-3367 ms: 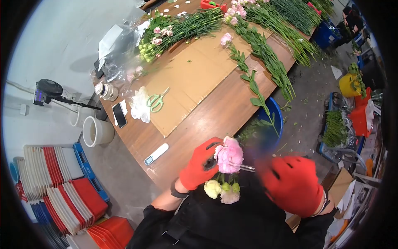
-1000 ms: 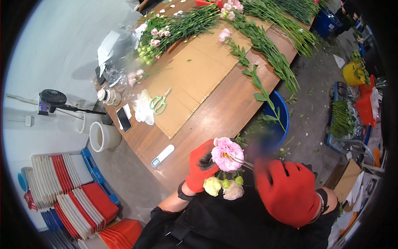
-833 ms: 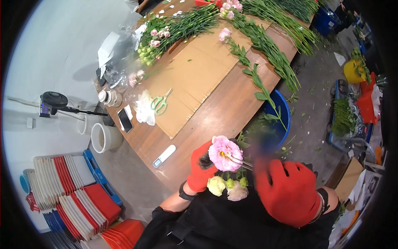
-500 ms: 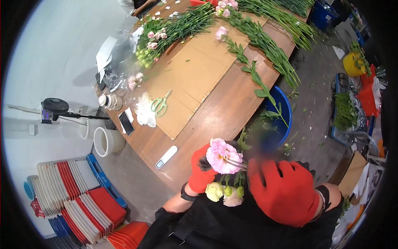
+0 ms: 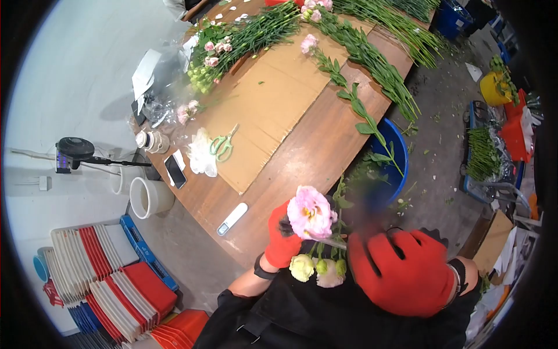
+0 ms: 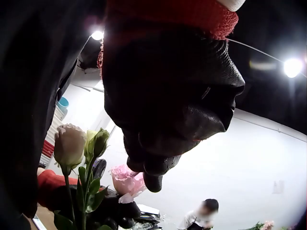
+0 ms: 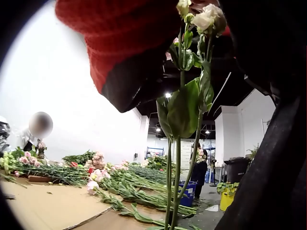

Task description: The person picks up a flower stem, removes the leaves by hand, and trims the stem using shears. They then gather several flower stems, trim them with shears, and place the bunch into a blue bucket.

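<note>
In the head view my red-gloved left hand (image 5: 280,239) holds a pink lisianthus bloom (image 5: 310,212), its fingers partly hidden behind the petals. The flower faces up, its yellow centre showing. Below it hang a pale yellow bloom (image 5: 301,267), a cream bloom (image 5: 331,274) and green buds. My right hand (image 5: 404,273), also gloved, grips metal tweezers (image 5: 335,243) whose prongs reach the bloom's lower right edge. Black-coated fingers lie under the pink flower (image 6: 127,183) in the left wrist view. Leafy stems (image 7: 178,163) hang down in the right wrist view.
On the wooden table (image 5: 279,180) lie a cardboard sheet (image 5: 273,104), green-handled scissors (image 5: 222,148), a phone (image 5: 175,171) and a white thermometer-like device (image 5: 232,218). Flower bundles (image 5: 372,75) lie at the far side. A blue bucket (image 5: 401,152) stands by the right edge.
The bloom has turned from side-on to face up, its petals more spread. The tweezers' prongs, in its centre half a second ago, are now at its lower edge. The bloom has shifted slightly up and left.
</note>
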A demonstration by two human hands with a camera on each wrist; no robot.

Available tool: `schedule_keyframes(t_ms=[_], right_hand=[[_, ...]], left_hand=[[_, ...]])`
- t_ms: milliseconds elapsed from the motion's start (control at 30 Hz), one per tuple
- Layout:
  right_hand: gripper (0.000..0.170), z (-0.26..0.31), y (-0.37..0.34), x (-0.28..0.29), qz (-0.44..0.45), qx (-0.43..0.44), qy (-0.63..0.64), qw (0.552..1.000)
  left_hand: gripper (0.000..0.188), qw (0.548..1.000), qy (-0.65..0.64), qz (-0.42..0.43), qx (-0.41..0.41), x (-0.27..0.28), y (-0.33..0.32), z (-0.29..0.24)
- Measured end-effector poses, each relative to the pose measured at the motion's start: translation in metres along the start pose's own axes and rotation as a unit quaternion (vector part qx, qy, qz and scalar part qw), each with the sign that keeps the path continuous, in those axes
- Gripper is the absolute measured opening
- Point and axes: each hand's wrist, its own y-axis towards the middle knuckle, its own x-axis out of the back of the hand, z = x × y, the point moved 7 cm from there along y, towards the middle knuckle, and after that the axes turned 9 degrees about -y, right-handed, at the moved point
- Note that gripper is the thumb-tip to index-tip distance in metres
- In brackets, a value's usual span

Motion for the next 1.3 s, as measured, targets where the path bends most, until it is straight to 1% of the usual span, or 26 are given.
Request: schedule_keyframes(t_ms=[33, 100, 133, 200, 300, 400, 500, 600, 700, 800, 900, 1000, 1100, 1200, 1300], right_hand=[[0.033, -0.001, 0.001, 0.006, -0.011, -0.004, -0.006, 1.000], [0.032, -0.003, 0.006, 0.015, -0.034, -0.015, -0.022, 0.999], [0.033, -0.005, 0.006, 0.014, -0.032, -0.023, -0.022, 0.999], [0.034, -0.006, 0.006, 0.011, -0.031, -0.037, -0.021, 0.999], [0.034, -0.006, 0.002, 0.001, 0.012, -0.027, -0.026, 0.999], [0.026, -0.006, 0.001, -0.014, 0.012, -0.036, -0.036, 0.999], [0.028, -0.009, -0.001, -0.022, 0.019, -0.053, -0.033, 0.998], [0.030, -0.011, -0.003, -0.026, 0.021, -0.073, 0.001, 0.997], [0.032, -0.012, -0.004, -0.030, 0.028, -0.083, 0.009, 0.996], [0.032, -0.012, -0.002, -0.030, 0.029, -0.085, 0.004, 0.996], [0.031, -0.012, -0.001, -0.032, 0.028, -0.084, 0.009, 0.996], [0.031, -0.011, 0.000, -0.033, 0.029, -0.079, 0.001, 0.996], [0.031, -0.010, 0.002, -0.034, 0.024, -0.073, -0.007, 0.997], [0.030, -0.007, 0.003, -0.035, -0.015, -0.054, -0.019, 0.998], [0.030, -0.011, 0.002, -0.033, -0.026, -0.073, -0.003, 0.997]], left_hand=[[0.016, 1.000, -0.002, -0.010, -0.007, -0.009, 0.005, -0.012], [0.022, 0.998, -0.055, 0.002, 0.002, -0.013, 0.009, -0.014], [0.028, 0.994, -0.106, 0.021, 0.021, -0.007, 0.007, -0.007], [0.033, 0.998, -0.053, 0.017, 0.015, -0.008, 0.006, -0.016], [0.032, 0.997, -0.073, 0.001, 0.016, -0.019, 0.009, -0.026], [0.031, 0.999, -0.026, 0.020, 0.006, -0.019, 0.012, -0.028], [0.027, 0.994, -0.096, -0.034, 0.031, -0.014, 0.010, -0.017], [0.028, 0.999, 0.006, -0.050, 0.006, -0.006, 0.005, -0.018], [0.037, 1.000, -0.007, -0.017, 0.012, -0.003, 0.003, -0.011], [0.038, 1.000, 0.007, -0.019, 0.017, -0.004, 0.003, -0.014], [0.037, 1.000, -0.007, -0.019, 0.014, -0.007, 0.005, -0.017], [0.038, 0.999, 0.018, -0.030, 0.016, -0.007, 0.004, -0.019], [0.037, 0.999, -0.005, -0.035, 0.017, -0.002, 0.000, -0.014], [0.038, 1.000, -0.011, -0.013, -0.001, -0.004, 0.002, -0.015], [0.040, 0.999, -0.034, -0.010, 0.031, -0.014, 0.008, -0.023]])
